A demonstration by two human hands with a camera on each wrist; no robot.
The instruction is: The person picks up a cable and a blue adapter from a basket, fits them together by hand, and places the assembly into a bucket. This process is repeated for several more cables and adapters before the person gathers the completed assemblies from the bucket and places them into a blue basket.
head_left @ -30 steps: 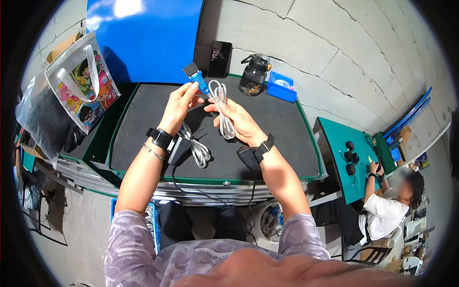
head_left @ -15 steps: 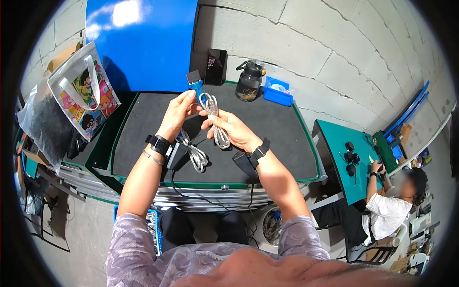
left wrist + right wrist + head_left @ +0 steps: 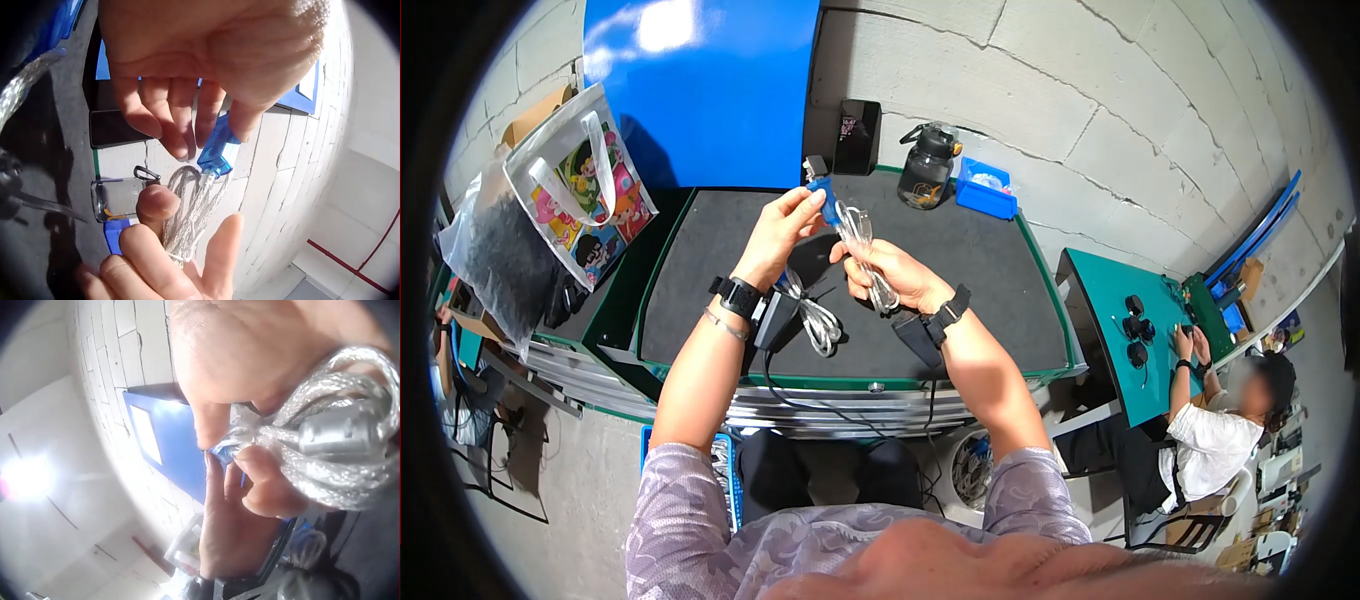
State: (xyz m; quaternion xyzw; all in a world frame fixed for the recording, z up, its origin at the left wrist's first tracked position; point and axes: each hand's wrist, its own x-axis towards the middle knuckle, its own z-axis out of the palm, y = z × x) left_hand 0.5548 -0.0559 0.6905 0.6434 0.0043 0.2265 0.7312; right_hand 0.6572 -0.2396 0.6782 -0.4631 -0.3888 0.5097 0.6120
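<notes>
Between thumb and fingers, the left hand (image 3: 778, 235) pinches a blue connector (image 3: 217, 147) that has a grey metal end pointing up and away. From its lower end runs a clear braided cable (image 3: 340, 434), looped into a tied bundle with a grey cylinder on it. The right hand (image 3: 902, 276) grips this bundle around its middle, below the connector. On the dark mat, under the wrists, lies a second coiled cable (image 3: 818, 325) beside a black box at the left wrist.
Along the mat's back edge stand a phone (image 3: 857, 138), a black bottle (image 3: 928, 168) and a small blue tray (image 3: 986, 200). A printed bag (image 3: 580, 195) is at left. Another person sits at a green table (image 3: 1135, 390) on the right.
The connector has turned in the left hand, so its metal end shows a narrower side. The bundle has tilted slightly with the right hand, which still holds it.
</notes>
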